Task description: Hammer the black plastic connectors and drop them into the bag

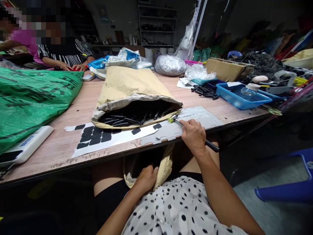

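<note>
My right hand rests at the table's front edge and grips a thin tool with a black handle, a metal shaft and a yellow-green tip. The tip lies at the mouth of an open brown paper sack filled with several black pen-like parts. Below the table edge, my left hand is closed on a crumpled tan paper bag that hangs over my lap. A white sheet with black square stickers lies in front of the sack, next to a grey cardboard sheet.
A large green woven sack fills the left side, with a white electronic scale beside it. A blue basket, loose black parts, a cardboard box and plastic bags stand at the back right. A person in a striped top works at the far left.
</note>
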Demonstrator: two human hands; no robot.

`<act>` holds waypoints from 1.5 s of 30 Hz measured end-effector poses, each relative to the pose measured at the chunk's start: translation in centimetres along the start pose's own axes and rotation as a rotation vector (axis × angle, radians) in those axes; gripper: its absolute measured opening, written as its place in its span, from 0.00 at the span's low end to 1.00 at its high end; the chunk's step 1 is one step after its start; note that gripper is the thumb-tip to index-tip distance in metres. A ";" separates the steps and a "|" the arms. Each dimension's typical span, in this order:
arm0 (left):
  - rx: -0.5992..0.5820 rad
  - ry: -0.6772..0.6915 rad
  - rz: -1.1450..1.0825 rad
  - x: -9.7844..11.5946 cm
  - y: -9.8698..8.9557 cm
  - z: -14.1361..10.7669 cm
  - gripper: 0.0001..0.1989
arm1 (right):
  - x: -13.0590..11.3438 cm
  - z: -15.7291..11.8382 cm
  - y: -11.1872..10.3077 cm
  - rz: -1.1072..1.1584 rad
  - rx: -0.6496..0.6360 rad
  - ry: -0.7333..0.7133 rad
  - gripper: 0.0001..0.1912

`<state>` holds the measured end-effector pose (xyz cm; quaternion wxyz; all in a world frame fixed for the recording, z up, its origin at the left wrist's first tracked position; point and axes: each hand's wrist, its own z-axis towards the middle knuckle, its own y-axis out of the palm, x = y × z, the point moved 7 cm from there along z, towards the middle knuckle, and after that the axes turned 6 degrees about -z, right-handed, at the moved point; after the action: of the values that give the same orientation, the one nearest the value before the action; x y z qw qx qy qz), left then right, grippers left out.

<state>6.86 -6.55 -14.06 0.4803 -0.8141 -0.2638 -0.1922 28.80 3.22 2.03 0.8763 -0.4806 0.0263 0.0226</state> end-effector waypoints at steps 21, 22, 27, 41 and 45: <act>-0.158 0.718 0.150 13.8 1.4 -4.4 0.31 | -0.1 0.0 0.1 -0.014 0.000 -0.017 0.18; -0.126 0.694 0.213 13.9 0.9 -4.8 0.28 | -0.1 0.0 0.1 -0.012 0.001 -0.017 0.18; 0.112 0.585 0.208 13.6 -6.5 -5.7 0.16 | -0.1 -0.1 0.0 0.002 0.001 -0.017 0.18; 0.721 0.418 0.483 6.1 -25.2 2.9 0.12 | -0.1 -0.1 0.0 -0.005 -0.012 -0.019 0.19; 0.840 0.445 0.394 6.3 -25.2 0.6 0.07 | -0.1 -0.1 0.0 0.008 -0.014 -0.020 0.18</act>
<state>-3.63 5.54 6.35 0.8375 -0.5246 -0.0509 -0.1442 28.72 3.15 1.96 0.8730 -0.4863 0.0193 0.0313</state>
